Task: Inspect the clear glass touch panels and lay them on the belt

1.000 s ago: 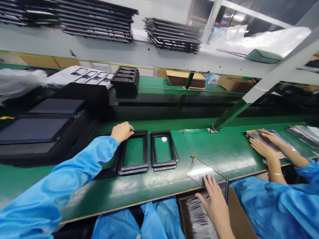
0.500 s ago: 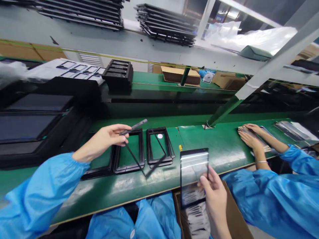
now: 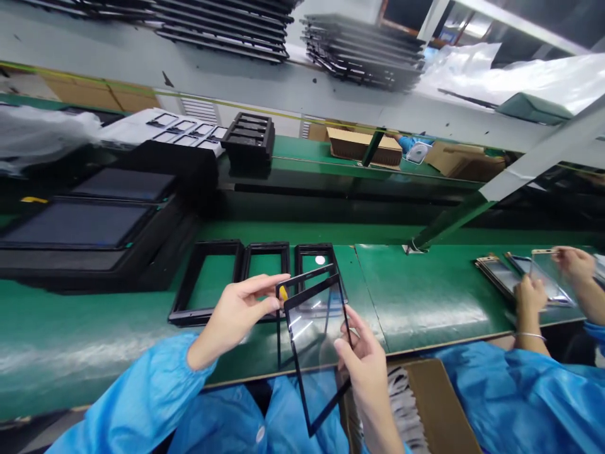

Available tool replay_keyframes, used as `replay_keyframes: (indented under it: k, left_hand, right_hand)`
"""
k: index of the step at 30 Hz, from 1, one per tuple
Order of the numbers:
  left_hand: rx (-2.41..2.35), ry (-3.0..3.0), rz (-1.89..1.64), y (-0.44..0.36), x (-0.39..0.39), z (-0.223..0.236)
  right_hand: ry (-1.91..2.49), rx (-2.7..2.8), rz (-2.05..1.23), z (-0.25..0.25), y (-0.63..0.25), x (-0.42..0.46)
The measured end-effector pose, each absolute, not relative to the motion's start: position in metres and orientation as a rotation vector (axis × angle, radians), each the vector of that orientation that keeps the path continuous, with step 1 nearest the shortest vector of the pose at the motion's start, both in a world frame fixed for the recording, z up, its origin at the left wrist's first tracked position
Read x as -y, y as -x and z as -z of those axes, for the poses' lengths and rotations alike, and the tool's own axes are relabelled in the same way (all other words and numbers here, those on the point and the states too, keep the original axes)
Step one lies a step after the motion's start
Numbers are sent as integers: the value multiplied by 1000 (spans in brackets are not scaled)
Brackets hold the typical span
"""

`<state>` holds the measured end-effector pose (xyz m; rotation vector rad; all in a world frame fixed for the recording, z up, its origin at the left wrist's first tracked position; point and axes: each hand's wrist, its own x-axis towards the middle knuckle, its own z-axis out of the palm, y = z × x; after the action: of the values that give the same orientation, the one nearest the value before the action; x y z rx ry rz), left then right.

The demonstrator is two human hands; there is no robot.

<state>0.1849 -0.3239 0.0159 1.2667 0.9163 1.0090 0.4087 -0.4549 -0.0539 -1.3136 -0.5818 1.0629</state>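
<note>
My left hand (image 3: 236,315) pinches a thin black rectangular frame (image 3: 307,276) by its upper left corner. In my right hand (image 3: 368,362) is a clear glass panel with a black border (image 3: 304,397), gripped by its right edge. The panel is tilted and overlaps the thin frame from my side; whether the two touch I cannot tell. Behind them, thicker black frames (image 3: 188,284) lie side by side on the green bench (image 3: 416,296). A white round spot (image 3: 320,260) shows inside the rightmost one.
Dark screens (image 3: 85,222) lie on a black stack at left. A cardboard box (image 3: 439,403) with pale strips stands below the bench edge. At right, a co-worker's hands (image 3: 532,293) handle a clear panel. A slanted post (image 3: 449,224) rises from the bench. Black trays (image 3: 227,31) fill the shelf above.
My left hand has brought the thin frame right and down, and my right hand has moved the glass panel left, so they overlap. The co-worker has lifted a panel. The view has shifted left.
</note>
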Motion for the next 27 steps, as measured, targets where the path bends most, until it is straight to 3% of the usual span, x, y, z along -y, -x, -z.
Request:
replay_keyframes:
  k: [27]
  left_hand:
    - [-860,-984,-886,-190,337,2]
  right_hand:
    - [1448,705,-877,50,-394,464]
